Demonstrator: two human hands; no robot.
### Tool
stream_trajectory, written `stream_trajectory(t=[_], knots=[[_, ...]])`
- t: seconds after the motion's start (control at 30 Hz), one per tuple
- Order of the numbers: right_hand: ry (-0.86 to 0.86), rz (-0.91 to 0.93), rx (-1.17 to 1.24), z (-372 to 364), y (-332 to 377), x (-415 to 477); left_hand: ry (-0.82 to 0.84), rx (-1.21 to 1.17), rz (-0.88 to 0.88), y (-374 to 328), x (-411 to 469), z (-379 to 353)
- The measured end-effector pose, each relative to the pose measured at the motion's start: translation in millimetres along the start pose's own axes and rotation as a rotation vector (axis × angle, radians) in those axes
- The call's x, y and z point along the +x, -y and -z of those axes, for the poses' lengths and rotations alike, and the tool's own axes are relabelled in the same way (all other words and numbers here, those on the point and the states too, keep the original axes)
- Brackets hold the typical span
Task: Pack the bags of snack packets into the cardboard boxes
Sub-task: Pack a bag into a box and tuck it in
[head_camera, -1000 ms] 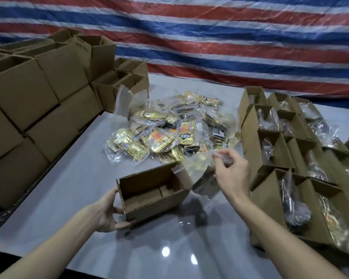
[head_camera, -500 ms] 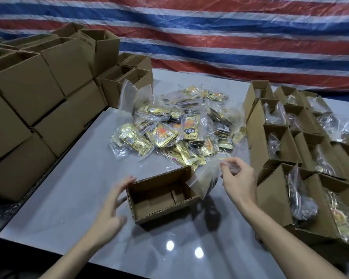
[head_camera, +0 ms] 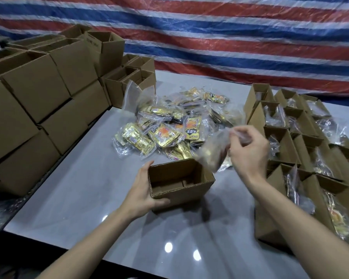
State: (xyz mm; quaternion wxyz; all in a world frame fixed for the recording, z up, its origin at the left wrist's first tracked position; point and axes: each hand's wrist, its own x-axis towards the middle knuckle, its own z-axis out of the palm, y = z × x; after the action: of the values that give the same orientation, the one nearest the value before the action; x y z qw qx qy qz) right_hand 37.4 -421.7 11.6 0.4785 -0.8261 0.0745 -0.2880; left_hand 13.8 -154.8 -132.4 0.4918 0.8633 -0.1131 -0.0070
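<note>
An open empty cardboard box [head_camera: 189, 190] stands on the grey table in front of me. My left hand [head_camera: 143, 192] grips its near left corner, thumb across the front wall. My right hand [head_camera: 248, 154] pinches the top of a clear bag of snack packets [head_camera: 211, 152], which hangs blurred just above the box's far right corner. A heap of more bagged gold and orange snack packets [head_camera: 169, 129] lies behind the box.
Rows of open boxes holding bags [head_camera: 302, 150] stand close at the right. Stacked cardboard cartons [head_camera: 38, 109] line the left side, with small empty boxes [head_camera: 131, 79] at the back left. A striped tarp hangs behind. Bare tabletop [head_camera: 89, 188] lies at the near left.
My left hand let go of the box, then came back and took hold of its near left corner. The box now stands upright, and my right hand has lifted the bag above it.
</note>
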Motion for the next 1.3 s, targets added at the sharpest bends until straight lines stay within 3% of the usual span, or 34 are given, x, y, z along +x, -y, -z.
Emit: stream_trajectory(t=[0.13,0.33,0.63,0.73,0.87,1.0,1.1,1.17,1.3], knots=[[-0.03,0.15,0.109,23,45,21,0.051,0.011,-0.003,-1,12,-2],[0.089,0.156,0.207,18,77,18,0.072,-0.005,0.023,-1,22,-1],[0.304,-0.17,0.381,-48,33,-39,0.084,-0.119,0.009,2,25,0],[0.423,-0.233,0.217,-60,-1,-52,0.084,-0.102,-0.021,6,25,0],[0.575,-0.101,-0.178,-59,-29,-53,0.09,-0.068,-0.004,5,29,2],[0.665,0.228,-0.509,-57,-27,-41,0.094,-0.076,0.002,8,29,2],[0.619,0.529,-0.416,-58,-14,-43,0.091,-0.071,-0.023,11,30,2],[0.689,0.655,-0.45,-65,-8,-50,0.078,-0.065,-0.033,11,30,1],[0.946,0.477,-0.711,-89,-11,-46,0.08,-0.095,-0.03,9,31,2]])
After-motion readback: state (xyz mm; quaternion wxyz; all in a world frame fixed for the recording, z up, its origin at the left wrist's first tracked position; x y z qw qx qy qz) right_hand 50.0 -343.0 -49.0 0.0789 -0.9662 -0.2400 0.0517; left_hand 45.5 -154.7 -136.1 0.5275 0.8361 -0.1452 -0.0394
